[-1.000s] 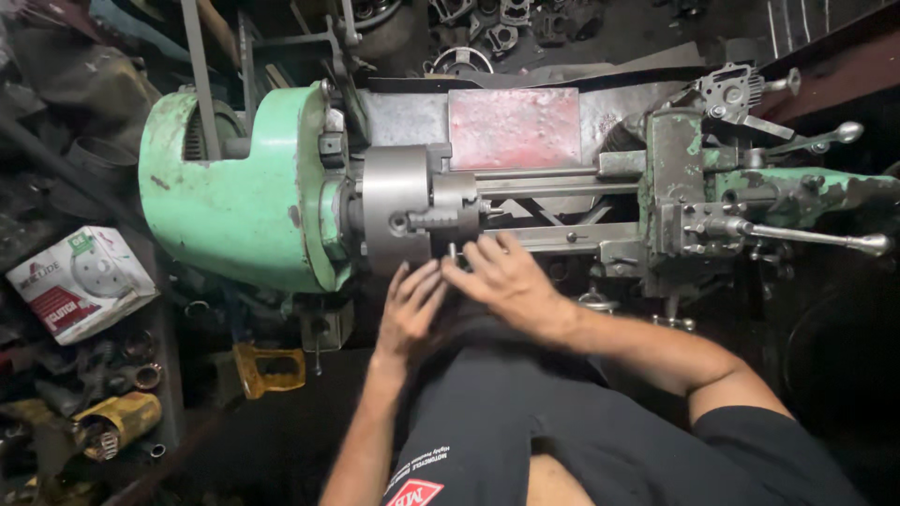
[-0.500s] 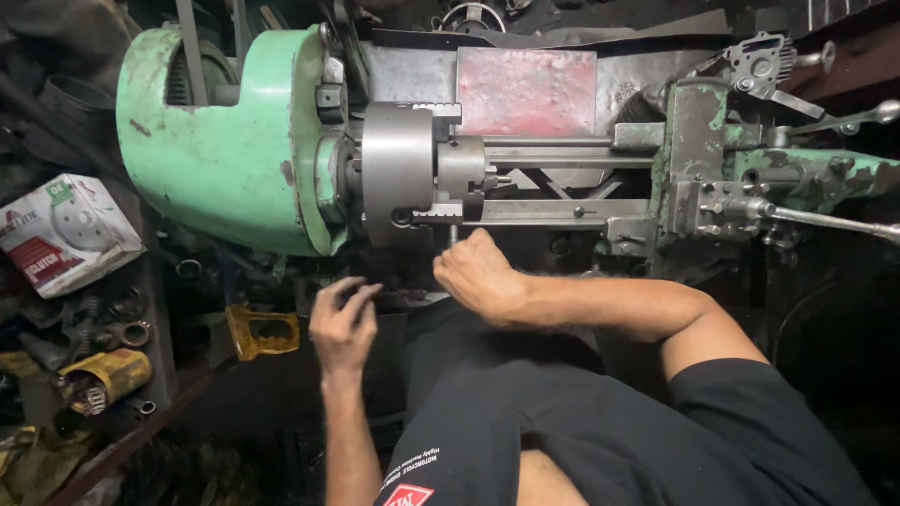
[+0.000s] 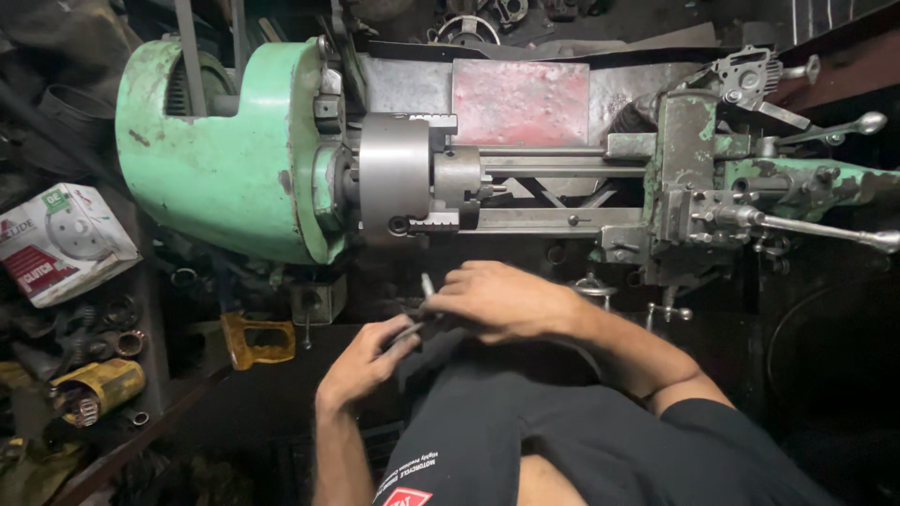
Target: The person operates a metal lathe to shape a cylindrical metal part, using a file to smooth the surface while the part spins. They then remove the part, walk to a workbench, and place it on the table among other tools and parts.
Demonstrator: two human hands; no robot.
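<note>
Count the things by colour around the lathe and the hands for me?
Green: 1, lathe housing
Red: 1, panel
Yellow: 2, bracket, cylinder part
White: 1, box
Silvery: 1, slim tool between left hand and right hand
Total: 6

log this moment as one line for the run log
left hand: grips small metal tool | right hand: on same tool | lathe chuck: untouched, above hands | view: head
</note>
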